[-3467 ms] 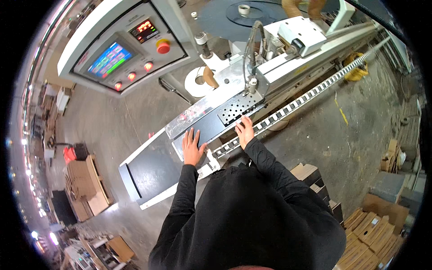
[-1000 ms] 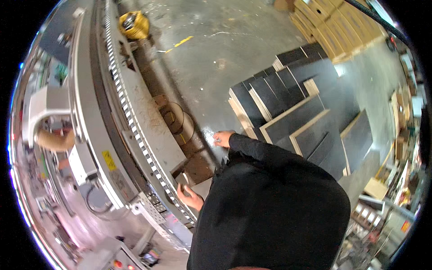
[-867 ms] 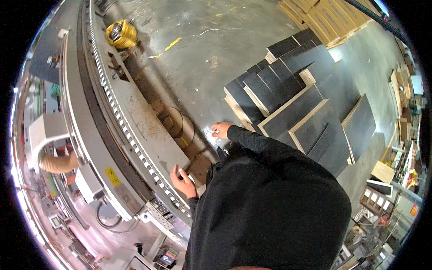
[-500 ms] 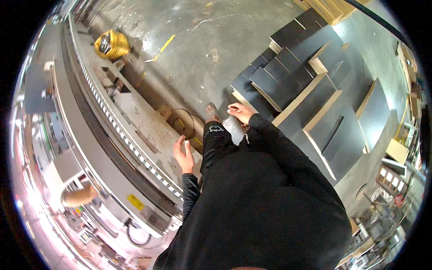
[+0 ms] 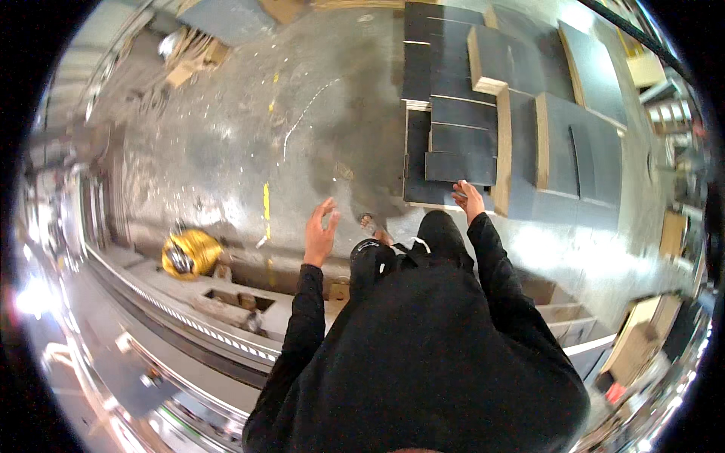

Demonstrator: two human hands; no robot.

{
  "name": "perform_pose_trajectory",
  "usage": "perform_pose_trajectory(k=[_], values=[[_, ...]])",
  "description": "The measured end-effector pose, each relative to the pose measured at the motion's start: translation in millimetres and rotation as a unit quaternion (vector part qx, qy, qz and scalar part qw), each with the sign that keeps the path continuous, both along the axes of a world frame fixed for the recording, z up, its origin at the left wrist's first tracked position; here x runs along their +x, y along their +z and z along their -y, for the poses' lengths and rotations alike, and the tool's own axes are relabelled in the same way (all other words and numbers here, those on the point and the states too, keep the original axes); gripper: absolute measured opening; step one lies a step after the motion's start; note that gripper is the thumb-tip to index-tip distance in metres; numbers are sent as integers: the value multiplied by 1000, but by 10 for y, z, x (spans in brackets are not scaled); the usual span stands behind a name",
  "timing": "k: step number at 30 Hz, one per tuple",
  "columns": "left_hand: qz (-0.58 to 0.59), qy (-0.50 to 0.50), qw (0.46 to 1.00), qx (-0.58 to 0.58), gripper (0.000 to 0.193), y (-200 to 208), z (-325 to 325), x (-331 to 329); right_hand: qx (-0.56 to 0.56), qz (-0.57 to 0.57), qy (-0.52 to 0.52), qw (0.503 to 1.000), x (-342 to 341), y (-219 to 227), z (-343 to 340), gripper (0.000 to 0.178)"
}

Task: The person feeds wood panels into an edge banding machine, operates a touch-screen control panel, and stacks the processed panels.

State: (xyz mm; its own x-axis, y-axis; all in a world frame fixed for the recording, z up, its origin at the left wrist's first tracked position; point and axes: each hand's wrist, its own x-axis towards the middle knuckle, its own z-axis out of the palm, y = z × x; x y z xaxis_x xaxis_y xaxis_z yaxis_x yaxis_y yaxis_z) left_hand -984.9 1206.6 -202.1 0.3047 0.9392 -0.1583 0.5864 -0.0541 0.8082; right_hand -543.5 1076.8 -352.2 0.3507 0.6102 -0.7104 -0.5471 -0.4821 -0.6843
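My left hand (image 5: 320, 232) hovers over the concrete floor, with nothing in it and its fingers apart. My right hand (image 5: 470, 199) is at the near edge of the stacked dark boards (image 5: 462, 167). Its fingers are loosely bent and apart, and nothing shows in them. I cannot tell whether it touches the stack. The boards are flat and dark-faced, with pale wooden edges. Larger dark panels (image 5: 593, 158) lie in piles to the right of the narrow ones.
On the left, a long machine bed with a striped strip (image 5: 189, 321) runs along the floor. Beside it sits a yellow bag (image 5: 192, 254). A yellow floor line (image 5: 266, 202) lies ahead. Cardboard pieces (image 5: 198, 62) are at the far left, and wooden boards (image 5: 642, 340) stand at the right.
My body has turned left, away from the machine, which now lies behind and to the left. Both hands have moved farther apart. The board stacks now stand straight ahead to the right.
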Motion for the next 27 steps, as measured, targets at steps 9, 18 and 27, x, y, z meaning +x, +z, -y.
perform_pose_trajectory(k=[9,18,27], values=[[-51,-230,969,79,51,38,-1299,870,25,-26,-107,994,-412,-368,137,59],[-85,-384,919,-1,80,-196,-2970,2297,111,-75,-311,941,231,-114,-974,91],[26,-454,868,-199,104,-1855,-5925,6214,119,-76,-473,870,1309,-527,-2573,113]])
